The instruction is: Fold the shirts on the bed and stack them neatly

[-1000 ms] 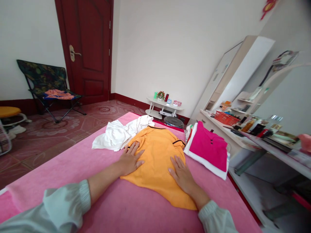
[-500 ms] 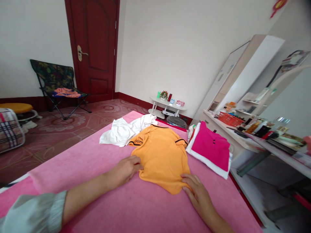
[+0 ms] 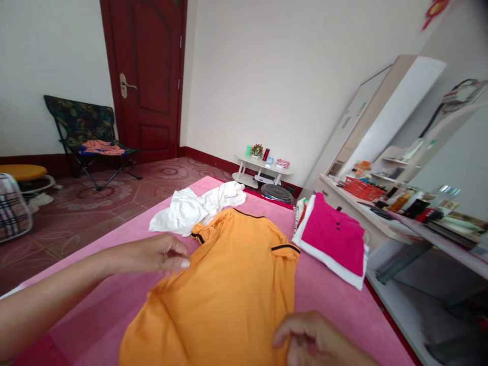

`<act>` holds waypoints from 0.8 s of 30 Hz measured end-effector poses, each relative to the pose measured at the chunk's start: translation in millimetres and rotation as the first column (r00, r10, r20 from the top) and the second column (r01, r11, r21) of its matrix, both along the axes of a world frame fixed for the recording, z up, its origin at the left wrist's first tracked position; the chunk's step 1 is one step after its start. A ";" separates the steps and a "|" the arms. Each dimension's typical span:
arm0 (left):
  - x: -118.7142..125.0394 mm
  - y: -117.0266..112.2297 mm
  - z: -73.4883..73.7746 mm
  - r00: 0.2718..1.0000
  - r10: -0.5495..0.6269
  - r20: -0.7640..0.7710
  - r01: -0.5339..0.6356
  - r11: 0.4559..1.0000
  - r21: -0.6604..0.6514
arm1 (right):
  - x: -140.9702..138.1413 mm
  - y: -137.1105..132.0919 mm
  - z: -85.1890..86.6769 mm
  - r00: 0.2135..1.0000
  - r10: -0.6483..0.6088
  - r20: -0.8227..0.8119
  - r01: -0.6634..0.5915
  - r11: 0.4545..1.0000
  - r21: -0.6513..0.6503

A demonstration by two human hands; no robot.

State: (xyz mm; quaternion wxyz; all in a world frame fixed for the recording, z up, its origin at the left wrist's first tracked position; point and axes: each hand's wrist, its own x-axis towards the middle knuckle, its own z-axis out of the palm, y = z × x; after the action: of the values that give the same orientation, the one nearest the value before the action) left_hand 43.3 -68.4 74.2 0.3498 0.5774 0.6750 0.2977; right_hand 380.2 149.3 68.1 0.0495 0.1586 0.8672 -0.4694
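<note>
An orange polo shirt (image 3: 232, 284) with black trim lies spread on the pink bed cover, its collar end away from me and its lower part running out of the bottom of the picture. My left hand (image 3: 162, 254) hovers over the shirt's left edge, fingers loosely curved and thumb apart from them, with no cloth visible in it. At the lower right, my right hand (image 3: 312, 338) has its fingers closed round the shirt's right side edge; part of this hand is cut off by the frame.
White crumpled clothing (image 3: 194, 206) lies beyond the shirt on the left. Folded clothes with a magenta top (image 3: 333, 234) are stacked on the right side of the pink bed cover (image 3: 95, 310). A dressing table (image 3: 381, 223) bearing a red basket (image 3: 362, 188) stands beyond the bed's right edge.
The shirt's lower part has come toward me and looks longer and wider. My left hand has left the hem and moved left and up; my right hand has moved down with the cloth.
</note>
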 end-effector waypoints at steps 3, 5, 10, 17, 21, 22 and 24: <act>-15.9 26.7 -21.3 0.937 0.250 -0.243 -0.191 0.951 0.243 | -36.1 39.5 -13.7 0.958 -0.192 -0.213 0.232 0.956 0.179; -21.5 46.9 -35.9 0.852 0.360 -0.380 -0.232 0.910 0.343 | -61.1 67.2 -26.7 0.907 -0.263 -0.328 0.358 0.892 0.276; -15.1 85.0 -58.8 0.750 0.451 -0.484 -0.372 0.892 0.256 | -98.4 106.5 -56.2 0.883 -0.275 -0.381 0.436 0.783 0.444; -44.2 77.1 -27.0 0.595 0.532 -0.603 -0.420 0.845 0.331 | -60.9 148.1 -37.1 0.776 -0.395 -0.492 0.626 0.583 0.518; -68.2 65.9 -13.3 0.472 0.522 -0.711 -0.396 0.846 0.358 | -29.5 156.1 -13.4 0.793 -0.524 -0.310 0.509 0.292 0.810; -69.6 67.8 -13.7 0.469 0.509 -0.721 -0.396 0.852 0.343 | -29.1 152.8 -9.7 0.804 -0.525 -0.279 0.453 0.237 0.859; -66.9 78.4 -17.3 0.486 0.506 -0.712 -0.423 0.849 0.315 | -39.1 144.1 -7.6 0.836 -0.486 -0.254 0.392 0.206 0.897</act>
State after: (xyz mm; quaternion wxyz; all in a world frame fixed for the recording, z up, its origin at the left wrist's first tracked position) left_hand -23.6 10.0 56.9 -0.0972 0.4593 0.8725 0.1356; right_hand 341.1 293.4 60.5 -0.1478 0.4159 0.8897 0.1169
